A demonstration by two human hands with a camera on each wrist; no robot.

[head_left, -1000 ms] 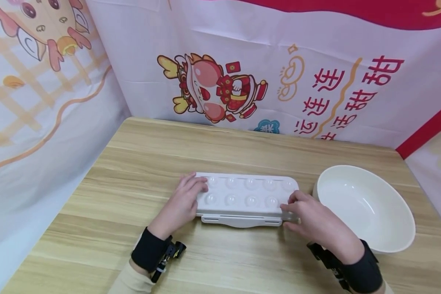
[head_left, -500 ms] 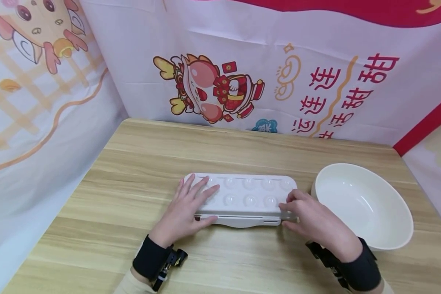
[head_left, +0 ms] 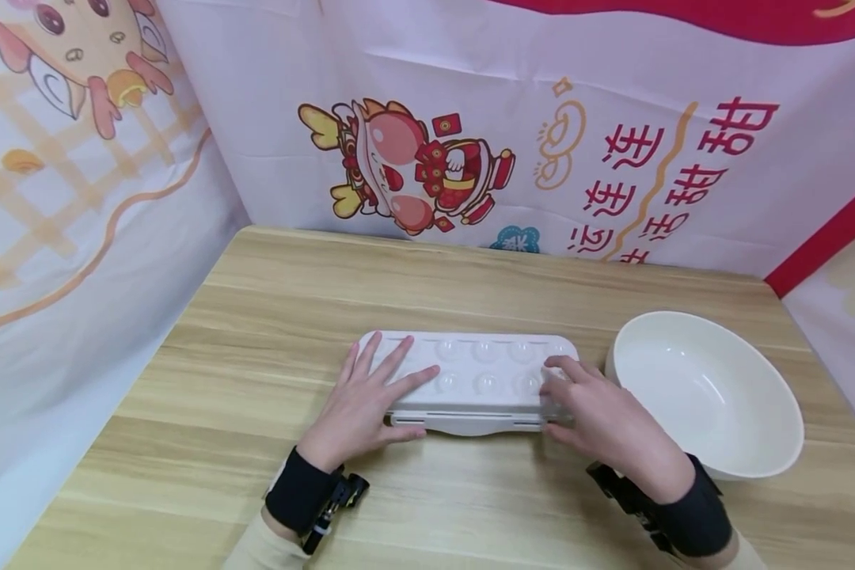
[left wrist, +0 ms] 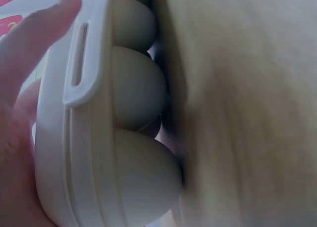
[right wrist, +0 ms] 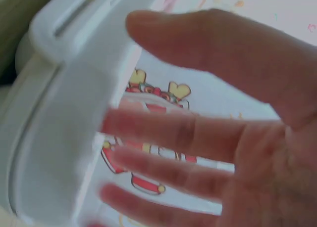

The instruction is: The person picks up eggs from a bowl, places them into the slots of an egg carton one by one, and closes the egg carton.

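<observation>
In the head view a white egg box point(head_left: 480, 402) with rounded bumps on its lid point(head_left: 506, 366) lies on the table. My left hand point(head_left: 356, 408) rests on its left end with fingers spread across the lid, the thumb at the front latch point(head_left: 466, 423). Pale eggs point(left wrist: 141, 88) show under the box's rim in the left wrist view. At the right end is my right hand point(head_left: 602, 408), fingertips at the lid's top and thumb near the front corner. The right wrist view shows those fingers point(right wrist: 168, 130) fairly straight and the thumb apart from the box; exact contact is blurred.
A cream oval basin point(head_left: 712, 396) stands close to the right of the box, beside my right hand. Behind the wooden table point(head_left: 399, 277) hangs a printed cloth point(head_left: 271, 103), and another covers the left side.
My left hand has shifted from the box's left edge and spread over the lid, thumb now at the front. My right fingers have loosened from the right corner and moved slightly up onto the lid.
</observation>
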